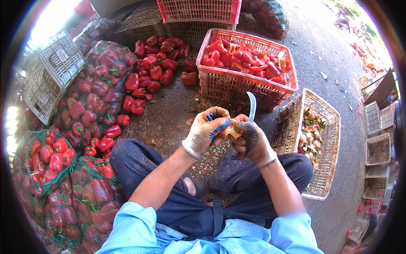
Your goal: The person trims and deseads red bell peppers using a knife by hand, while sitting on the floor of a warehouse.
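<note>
My left hand (207, 128), in a stained glove, grips one side of a small red pepper piece with pale core (234, 128). My gloved right hand (253, 136) pinches its other side near the green stem and also holds a knife with a curved blade (252, 104), which points up and away from me. Both hands are over my crossed legs. Beyond them, a red plastic crate (244, 84) holds cut red bell pepper pieces (242, 58). To the right, a tilted whitish crate (331, 152) holds pepper cores and stems (311, 136). The fingers partly hide the piece.
Whole red bell peppers (155, 72) lie on the wet ground at the left front. Mesh sacks of peppers (92, 92) fill the left side, beside stacked crates (58, 68). Seeds and scraps (209, 162) litter the ground between my legs. More crates (378, 149) stand far right.
</note>
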